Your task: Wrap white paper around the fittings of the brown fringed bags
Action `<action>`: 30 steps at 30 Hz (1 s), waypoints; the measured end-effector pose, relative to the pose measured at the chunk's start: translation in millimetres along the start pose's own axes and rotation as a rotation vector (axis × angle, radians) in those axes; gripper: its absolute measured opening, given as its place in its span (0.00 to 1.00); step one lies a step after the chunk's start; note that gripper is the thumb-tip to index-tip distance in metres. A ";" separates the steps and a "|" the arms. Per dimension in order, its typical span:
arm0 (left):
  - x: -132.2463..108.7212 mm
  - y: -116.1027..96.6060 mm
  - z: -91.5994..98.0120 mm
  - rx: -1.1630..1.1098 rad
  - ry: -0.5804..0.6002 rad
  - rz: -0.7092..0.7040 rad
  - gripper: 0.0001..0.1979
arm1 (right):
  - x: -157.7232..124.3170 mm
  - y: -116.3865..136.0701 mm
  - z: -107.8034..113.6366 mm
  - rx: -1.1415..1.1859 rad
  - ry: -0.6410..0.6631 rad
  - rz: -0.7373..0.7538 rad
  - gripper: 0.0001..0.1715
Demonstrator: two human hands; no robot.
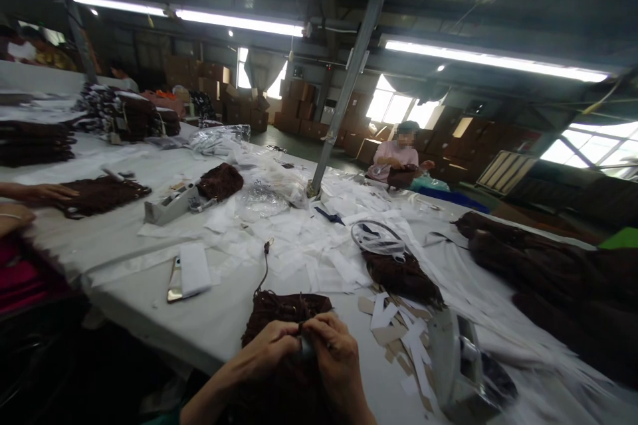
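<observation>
My left hand [276,345] and my right hand [331,343] meet at the table's front edge, fingers pinched together. Between them is part of a dark brown fabric item [264,311], which lies partly on the table and runs down toward my lap. A thin brown strap with a small metal clasp [267,247] stretches away from its far side. Something small and greyish [307,347] shows between my hands; I cannot tell what it is. My fingers hide the exact spot they grip.
A tape dispenser [456,365] stands at the right by paper strips [399,325] and a brown bundle [401,275]. Left are a phone [174,279] under white paper [194,269] and another dispenser [172,206]. A co-worker's hand [54,192] rests on brown fabric [102,196]. A metal post [343,93] rises mid-table.
</observation>
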State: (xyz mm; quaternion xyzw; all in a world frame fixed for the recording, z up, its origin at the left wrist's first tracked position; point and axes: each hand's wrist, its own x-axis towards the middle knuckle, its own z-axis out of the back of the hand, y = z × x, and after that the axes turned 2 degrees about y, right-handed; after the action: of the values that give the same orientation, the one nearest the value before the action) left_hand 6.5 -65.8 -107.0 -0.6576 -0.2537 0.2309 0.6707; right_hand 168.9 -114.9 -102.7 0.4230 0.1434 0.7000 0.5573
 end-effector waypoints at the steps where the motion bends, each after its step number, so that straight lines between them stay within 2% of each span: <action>1: 0.2 3.5 -0.4 -0.040 -0.015 0.017 0.15 | 0.1 -0.5 -1.5 0.011 -0.006 -0.006 0.09; 4: 3.9 12.0 -3.7 -0.159 -0.073 0.068 0.20 | -2.7 -5.4 -5.4 -0.018 -0.131 -0.016 0.07; 6: 7.7 15.2 -5.0 -0.279 -0.079 0.098 0.21 | -6.0 -10.9 -6.0 -0.113 -0.224 0.075 0.10; 8: 10.9 16.8 -4.0 -0.346 -0.096 0.089 0.21 | -8.8 -16.4 -4.2 -0.240 -0.210 0.275 0.13; 10: 12.9 17.6 -1.5 -0.382 -0.105 0.083 0.21 | -10.4 -20.4 -0.9 -0.359 -0.135 0.454 0.16; 13: 14.2 18.7 1.0 -0.435 -0.088 0.120 0.20 | -10.9 -22.9 3.3 -0.478 -0.123 0.549 0.17; 15: 15.0 19.3 0.4 -0.461 -0.079 0.139 0.19 | -10.8 -23.2 4.2 -0.503 -0.135 0.561 0.18; 20: 18.0 19.6 -2.1 -0.490 -0.122 0.169 0.19 | -6.6 -24.2 2.5 -0.408 -0.060 0.556 0.21; 24: 20.2 18.6 0.0 -0.375 -0.154 0.111 0.18 | -1.2 -23.9 2.2 -0.334 -0.045 0.501 0.19; 30: 26.3 23.8 -1.0 -0.023 -0.402 0.065 0.18 | 0.6 -20.4 0.3 -0.222 0.053 0.330 0.20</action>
State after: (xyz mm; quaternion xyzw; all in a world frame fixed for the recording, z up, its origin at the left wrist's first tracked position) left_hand 27.8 -49.0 -129.8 -0.6136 -0.3636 0.3765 0.5912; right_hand 182.6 -107.6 -116.1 0.3583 0.0087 0.8042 0.4742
